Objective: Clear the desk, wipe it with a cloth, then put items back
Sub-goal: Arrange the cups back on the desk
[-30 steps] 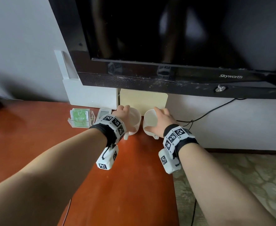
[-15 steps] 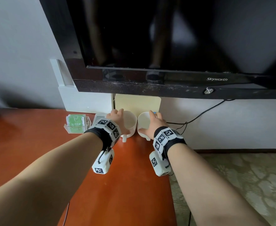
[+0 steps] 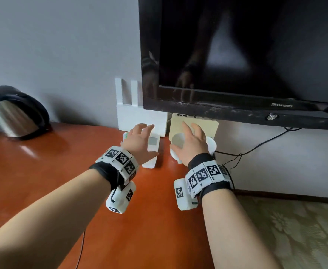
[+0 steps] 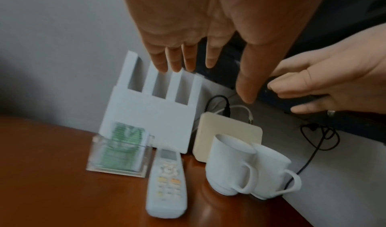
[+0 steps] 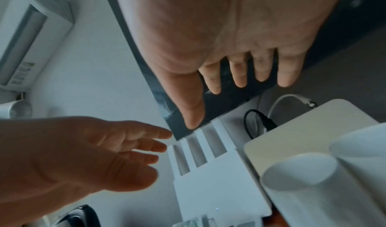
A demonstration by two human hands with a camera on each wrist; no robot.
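Two white mugs (image 4: 229, 161) (image 4: 269, 169) stand side by side, touching, at the back right corner of the red-brown desk (image 3: 62, 171). My right hand (image 3: 190, 136) hovers open over them with fingers spread and holds nothing. In the head view one mug (image 3: 177, 140) shows beside its thumb. My left hand (image 3: 141, 136) is open too, raised above a white remote (image 4: 167, 181) and a clear holder of green packets (image 4: 119, 151). Both palms face down, clear of every object.
A white router (image 3: 140, 117) and a cream box (image 3: 194, 123) lean on the wall behind the mugs, under a black TV (image 3: 237, 55). Cables (image 3: 256, 146) trail to the right. A steel kettle (image 3: 13, 111) sits at the desk's far left. Patterned carpet (image 3: 295, 230) lies beyond the desk edge.
Both hands have let go of the mugs, lifted off and spread open. The mugs stay on the desk. The head view has swung left, bringing the kettle in.
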